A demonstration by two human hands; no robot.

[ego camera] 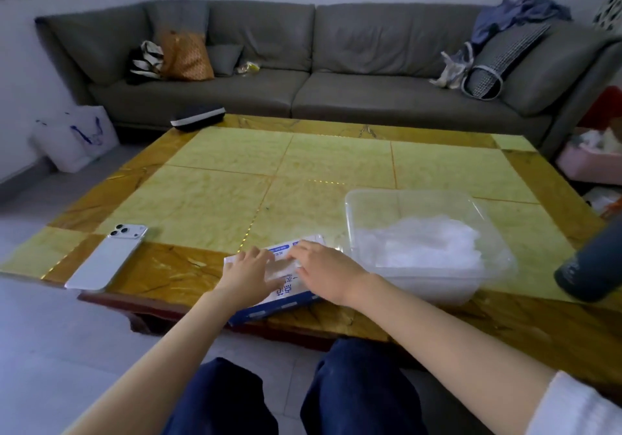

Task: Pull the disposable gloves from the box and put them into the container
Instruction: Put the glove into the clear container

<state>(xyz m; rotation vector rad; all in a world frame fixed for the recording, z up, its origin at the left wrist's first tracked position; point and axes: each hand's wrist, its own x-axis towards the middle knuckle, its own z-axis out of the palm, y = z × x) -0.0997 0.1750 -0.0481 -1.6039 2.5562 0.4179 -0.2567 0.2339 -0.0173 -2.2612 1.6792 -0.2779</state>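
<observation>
Down at the near edge of the yellow-and-brown tiled counter (336, 165) lay a flat white-and-blue cardboard glove box (286, 288), both bare hands on top of it. The left hand (247, 273) pressed the box with its fingers (262, 256) laid out straight and released. The right hand (328, 273) reached across to the clear film at the box's opening (279, 268); whether its fingers (303, 249) were grasping that film could not be told. Just right of the box stood a clear rectangular plastic container (420, 199) holding a pile of translucent white disposable gloves (427, 242). A white smartphone (107, 256) lay face down far to the left, and a dark bottle (592, 266) stood at the right edge.
</observation>
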